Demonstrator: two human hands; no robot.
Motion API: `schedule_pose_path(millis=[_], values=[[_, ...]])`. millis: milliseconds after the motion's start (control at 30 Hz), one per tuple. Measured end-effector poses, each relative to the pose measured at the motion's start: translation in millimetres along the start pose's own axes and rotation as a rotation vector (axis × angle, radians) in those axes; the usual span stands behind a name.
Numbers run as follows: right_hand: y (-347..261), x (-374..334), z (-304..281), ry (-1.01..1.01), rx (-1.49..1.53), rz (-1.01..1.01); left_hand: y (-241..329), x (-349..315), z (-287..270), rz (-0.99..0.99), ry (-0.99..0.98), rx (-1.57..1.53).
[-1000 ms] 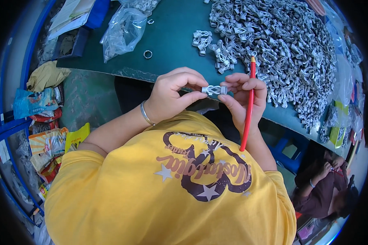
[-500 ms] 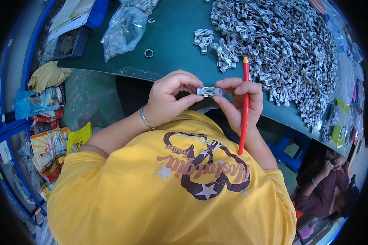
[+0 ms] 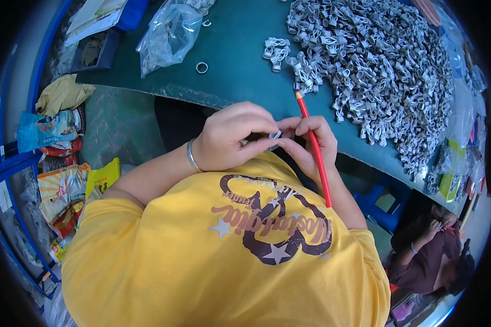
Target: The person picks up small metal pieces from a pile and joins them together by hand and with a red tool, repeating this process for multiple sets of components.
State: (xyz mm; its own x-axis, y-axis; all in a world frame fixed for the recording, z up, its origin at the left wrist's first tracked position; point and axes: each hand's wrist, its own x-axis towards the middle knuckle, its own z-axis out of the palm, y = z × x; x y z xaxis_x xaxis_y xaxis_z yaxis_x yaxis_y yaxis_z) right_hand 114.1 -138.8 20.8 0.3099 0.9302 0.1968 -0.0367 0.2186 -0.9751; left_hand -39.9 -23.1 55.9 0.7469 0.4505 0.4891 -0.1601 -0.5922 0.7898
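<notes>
Left hand (image 3: 233, 133) pinches the small silver piece (image 3: 276, 134), between both hands' fingertips; right hand (image 3: 304, 151) on it too, red pencil (image 3: 316, 152) tucked in its grip. Likely light, stiff, slick, not fragile; pinch the rim.

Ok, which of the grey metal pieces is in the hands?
The grey metal piece between the left hand and right hand, apart from the pile on the green table.
</notes>
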Motion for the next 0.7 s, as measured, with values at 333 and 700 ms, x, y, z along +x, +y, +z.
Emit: schedule_pose_path(millis=[333, 700], values=[[0, 56, -26, 0.230, -0.781, -0.413, -19, -6, 4, -0.126, -0.169, 0.192], [-1, 47, -22, 0.036, -0.579, -0.284, -51, 41, 18, 0.007, -0.096, 0.214]])
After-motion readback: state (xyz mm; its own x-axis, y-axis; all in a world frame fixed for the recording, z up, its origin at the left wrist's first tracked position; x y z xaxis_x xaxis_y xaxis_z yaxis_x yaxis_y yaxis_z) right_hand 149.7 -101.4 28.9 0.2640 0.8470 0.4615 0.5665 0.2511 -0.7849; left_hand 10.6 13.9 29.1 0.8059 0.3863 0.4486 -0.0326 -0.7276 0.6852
